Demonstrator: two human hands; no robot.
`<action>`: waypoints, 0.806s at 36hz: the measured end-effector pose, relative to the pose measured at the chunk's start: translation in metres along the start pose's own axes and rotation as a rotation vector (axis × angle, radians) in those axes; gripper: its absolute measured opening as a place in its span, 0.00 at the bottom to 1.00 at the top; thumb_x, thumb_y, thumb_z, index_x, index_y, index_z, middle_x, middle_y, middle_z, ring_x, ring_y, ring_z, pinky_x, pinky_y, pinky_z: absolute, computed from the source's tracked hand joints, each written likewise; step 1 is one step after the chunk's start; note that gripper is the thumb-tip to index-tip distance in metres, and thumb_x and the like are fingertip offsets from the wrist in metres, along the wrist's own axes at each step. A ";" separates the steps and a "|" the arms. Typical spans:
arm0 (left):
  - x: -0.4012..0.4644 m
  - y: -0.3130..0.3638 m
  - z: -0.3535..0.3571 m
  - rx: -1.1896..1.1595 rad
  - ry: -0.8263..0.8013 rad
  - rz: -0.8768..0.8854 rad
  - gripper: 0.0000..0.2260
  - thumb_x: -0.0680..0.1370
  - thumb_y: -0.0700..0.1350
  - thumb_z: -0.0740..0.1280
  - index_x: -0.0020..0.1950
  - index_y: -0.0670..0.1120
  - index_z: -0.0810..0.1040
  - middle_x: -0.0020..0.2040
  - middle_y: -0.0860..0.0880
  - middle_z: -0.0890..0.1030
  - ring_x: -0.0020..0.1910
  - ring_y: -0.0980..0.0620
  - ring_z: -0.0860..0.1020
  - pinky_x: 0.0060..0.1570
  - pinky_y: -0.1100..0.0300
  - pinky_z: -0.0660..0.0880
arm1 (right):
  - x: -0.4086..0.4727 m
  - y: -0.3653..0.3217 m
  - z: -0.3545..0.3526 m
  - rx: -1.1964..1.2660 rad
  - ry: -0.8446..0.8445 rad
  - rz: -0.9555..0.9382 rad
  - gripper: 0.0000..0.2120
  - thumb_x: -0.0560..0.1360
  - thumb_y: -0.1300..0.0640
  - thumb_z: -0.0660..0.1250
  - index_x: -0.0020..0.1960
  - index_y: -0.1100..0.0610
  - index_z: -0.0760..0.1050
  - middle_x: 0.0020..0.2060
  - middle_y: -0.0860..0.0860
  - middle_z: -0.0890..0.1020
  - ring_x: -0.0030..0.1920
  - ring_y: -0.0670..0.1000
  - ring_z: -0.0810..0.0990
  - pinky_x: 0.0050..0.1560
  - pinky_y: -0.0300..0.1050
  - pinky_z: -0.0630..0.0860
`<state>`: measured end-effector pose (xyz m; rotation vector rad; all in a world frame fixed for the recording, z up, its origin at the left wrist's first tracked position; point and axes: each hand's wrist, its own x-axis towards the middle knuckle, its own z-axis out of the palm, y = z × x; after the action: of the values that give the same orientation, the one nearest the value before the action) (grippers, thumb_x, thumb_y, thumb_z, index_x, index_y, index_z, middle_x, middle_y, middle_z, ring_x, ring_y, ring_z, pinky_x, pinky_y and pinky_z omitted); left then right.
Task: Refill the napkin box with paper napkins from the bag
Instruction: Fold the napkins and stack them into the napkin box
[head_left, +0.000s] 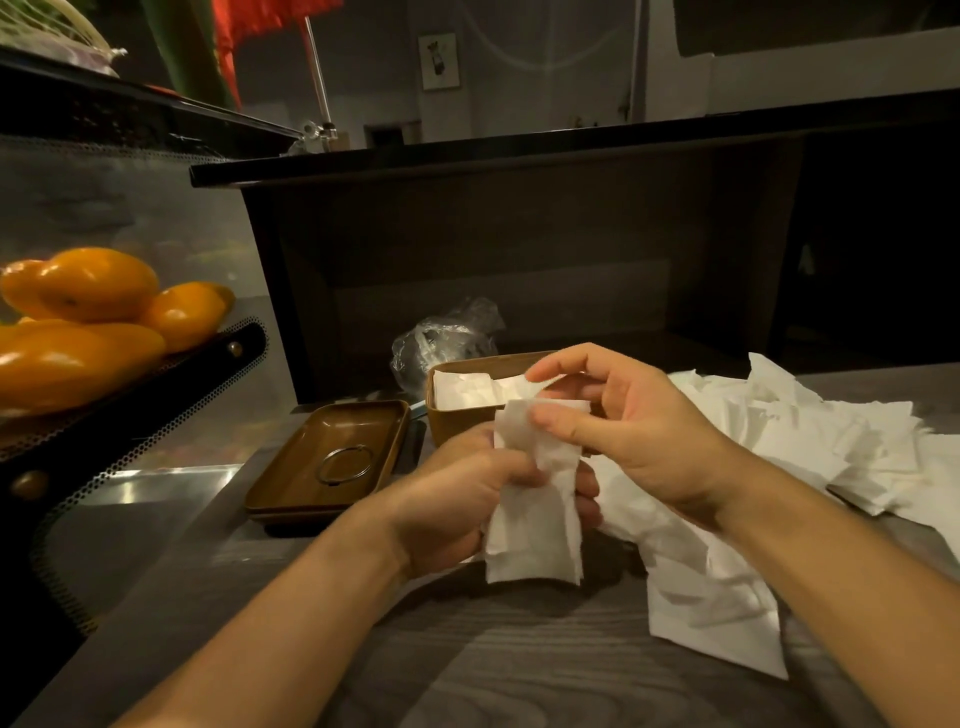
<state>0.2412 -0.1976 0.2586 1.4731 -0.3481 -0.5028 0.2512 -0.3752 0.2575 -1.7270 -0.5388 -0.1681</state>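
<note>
Napkins (535, 514), a small folded stack too tight to count sheet by sheet, stand upright at frame centre in the grip of two hands above a grey wood-grain counter (519, 670). The left hand (457, 504) curls its fingers around the stack's middle from the 9 o'clock side, while the right hand (623, 436) pinches the top edge between thumb and forefinger from 2 o'clock, its other fingers loosely bent. Just behind the hands, at 12 o'clock, sits one brown box (457, 415), open, with white napkins lying flat inside it and reaching near its rim. One brown lid (332, 457) lies upturned on the counter at 10 o'clock from the stack, just beside the box, with one metal ring (345, 464) resting in its hollow. One crumpled clear plastic bag (447, 338) stands behind the box at 11 o'clock, against a dark panel. A loose heap (810, 441) of white napkins spreads across the counter from 2 to 4 o'clock, overlapping too much for a count, and one larger sheet of it trails down toward 5 o'clock under the right forearm. At far 9 o'clock, at least four orange fruits (98, 306) pile in one black perforated tray (171, 384), well apart from the work. A dark raised shelf (519, 150) runs across the frame above it all.
</note>
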 end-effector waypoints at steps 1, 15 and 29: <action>0.000 0.000 0.000 0.047 0.025 0.009 0.14 0.80 0.33 0.62 0.57 0.51 0.77 0.48 0.47 0.86 0.53 0.48 0.84 0.59 0.46 0.79 | 0.000 0.001 0.000 -0.040 -0.013 0.002 0.18 0.69 0.45 0.73 0.58 0.44 0.79 0.50 0.42 0.83 0.54 0.44 0.83 0.47 0.39 0.82; 0.000 -0.001 0.002 -0.024 0.008 -0.030 0.16 0.81 0.41 0.64 0.68 0.49 0.72 0.55 0.42 0.85 0.55 0.44 0.84 0.63 0.42 0.77 | 0.008 0.018 -0.002 -0.325 0.183 -0.097 0.02 0.77 0.52 0.72 0.48 0.46 0.80 0.43 0.39 0.82 0.47 0.38 0.81 0.41 0.29 0.79; 0.005 -0.010 0.002 0.055 -0.133 -0.001 0.32 0.78 0.22 0.56 0.72 0.54 0.67 0.63 0.45 0.82 0.62 0.45 0.81 0.62 0.49 0.78 | 0.010 0.014 -0.011 -0.343 0.501 -0.139 0.03 0.79 0.49 0.69 0.51 0.46 0.79 0.45 0.38 0.80 0.48 0.42 0.80 0.42 0.30 0.75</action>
<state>0.2432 -0.2023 0.2483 1.4969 -0.4693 -0.5977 0.2683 -0.3854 0.2521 -1.8843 -0.2644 -0.8078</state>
